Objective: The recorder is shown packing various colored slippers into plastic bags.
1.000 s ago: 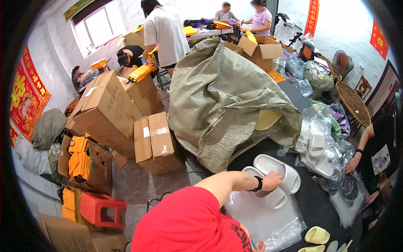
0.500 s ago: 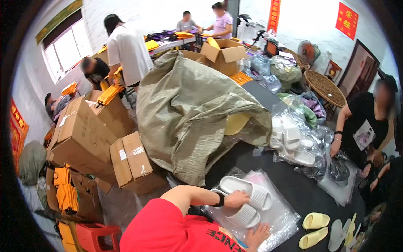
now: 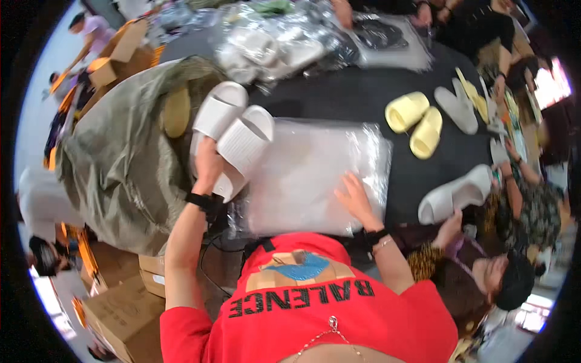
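A pair of white slide slippers (image 3: 246, 139) with ribbed straps is in my left hand (image 3: 209, 162), whose fingers close on them between the two shoes. The pair is at the left edge of a stack of clear plastic bags (image 3: 302, 178). My right hand (image 3: 357, 196) lies on the right part of that stack with its fingers spread, holding nothing. The bags rest on the black table (image 3: 339, 97) right in front of me.
A grey-green woven sack (image 3: 127, 145) stands at the left, a yellow slipper showing in its mouth. Bagged white slippers (image 3: 266, 48) lie at the far side. Yellow slippers (image 3: 407, 112) are to the right. A co-worker's hand (image 3: 449, 227) touches a grey slipper (image 3: 457, 195).
The view has swung to the right. My left hand has moved the white slippers from on top of the bags to their left edge. My right hand remains on the bags.
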`<state>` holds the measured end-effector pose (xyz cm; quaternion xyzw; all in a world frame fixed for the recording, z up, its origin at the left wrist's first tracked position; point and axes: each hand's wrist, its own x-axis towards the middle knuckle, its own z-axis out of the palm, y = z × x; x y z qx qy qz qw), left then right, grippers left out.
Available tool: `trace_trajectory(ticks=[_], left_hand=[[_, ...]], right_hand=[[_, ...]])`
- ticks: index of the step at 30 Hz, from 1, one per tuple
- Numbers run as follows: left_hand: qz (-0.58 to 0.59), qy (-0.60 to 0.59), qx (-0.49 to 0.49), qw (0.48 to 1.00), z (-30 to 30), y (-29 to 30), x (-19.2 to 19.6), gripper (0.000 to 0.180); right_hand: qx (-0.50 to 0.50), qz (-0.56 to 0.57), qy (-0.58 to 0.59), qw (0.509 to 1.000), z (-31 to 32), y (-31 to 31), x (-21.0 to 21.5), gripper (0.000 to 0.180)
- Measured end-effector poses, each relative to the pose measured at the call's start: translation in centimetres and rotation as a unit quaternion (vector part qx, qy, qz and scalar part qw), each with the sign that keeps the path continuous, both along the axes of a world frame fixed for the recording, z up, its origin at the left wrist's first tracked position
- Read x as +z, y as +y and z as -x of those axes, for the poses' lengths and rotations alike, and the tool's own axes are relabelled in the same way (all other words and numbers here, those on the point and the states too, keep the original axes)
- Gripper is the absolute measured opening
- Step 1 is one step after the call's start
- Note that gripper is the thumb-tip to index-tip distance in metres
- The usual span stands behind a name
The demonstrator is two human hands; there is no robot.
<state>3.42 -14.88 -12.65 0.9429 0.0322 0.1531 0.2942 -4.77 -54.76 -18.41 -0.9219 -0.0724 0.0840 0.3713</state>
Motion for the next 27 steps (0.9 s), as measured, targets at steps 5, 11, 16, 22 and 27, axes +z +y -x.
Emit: trace_trajectory(ticks=[5, 11, 16, 22, 27], left_hand=[[-0.066, -0.024, -0.135, 0.988, -0.3, -5.1, 5.9, 0.043], [-0.24, -0.021, -0.39, 0.889, 1.9, -13.1, 6.8, 0.021], [-0.242, -0.035, -0.426, 0.871, 1.5, -17.3, 7.2, 0.023], [-0.2, -0.071, -0.457, 0.864, 0.6, -20.0, 8.2, 0.023], [-0.135, -0.033, -0.492, 0.859, 0.7, -20.2, 6.8, 0.022]], right_hand=[[-0.08, -0.197, -0.039, 0.976, -0.2, 1.4, 5.4, 0.062], [0.014, -0.071, -0.066, 0.995, 0.0, 3.2, 10.8, 0.077], [-0.095, -0.143, -0.002, 0.985, 1.2, 2.0, 9.5, 0.08], [-0.195, -0.193, -0.016, 0.961, 2.1, -0.5, 9.5, 0.08], [-0.155, -0.274, 0.029, 0.949, 2.9, -3.5, 9.2, 0.073]])
